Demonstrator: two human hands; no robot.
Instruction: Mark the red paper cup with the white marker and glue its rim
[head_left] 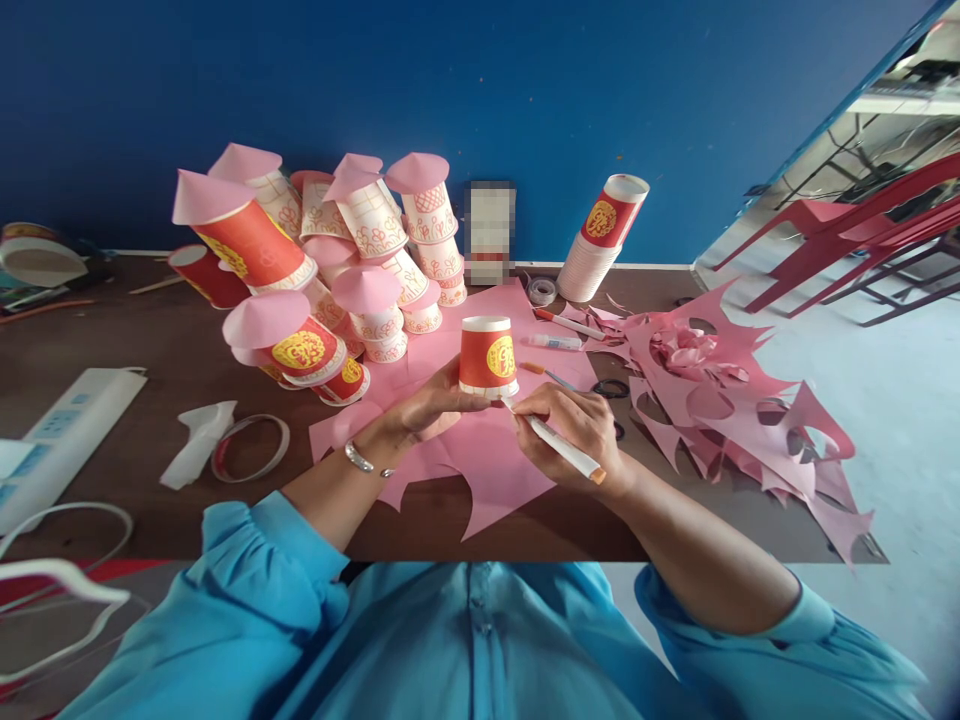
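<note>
My left hand [431, 405] is closed around the left side and lower part of a red paper cup [480, 355] with a yellow emblem and a white band along its lower edge. Pinched in my right hand [570, 430] is a white marker pen [564, 448] with an orange end. Its tip meets or nearly meets the cup's lower band; I cannot tell which. Pink paper [499, 480] lies on the table beneath both hands. To the left stand several decorated cups with pink paper cones on top, such as a white one [371, 215] with drawn flowers.
A stack of paper cups [589, 268] stands by the blue wall. Pink paper scraps [735, 400] cover the table's right side, near black scissors [611, 388] and a glue stick [556, 342]. A tape roll [281, 450] and a power strip [64, 435] lie left.
</note>
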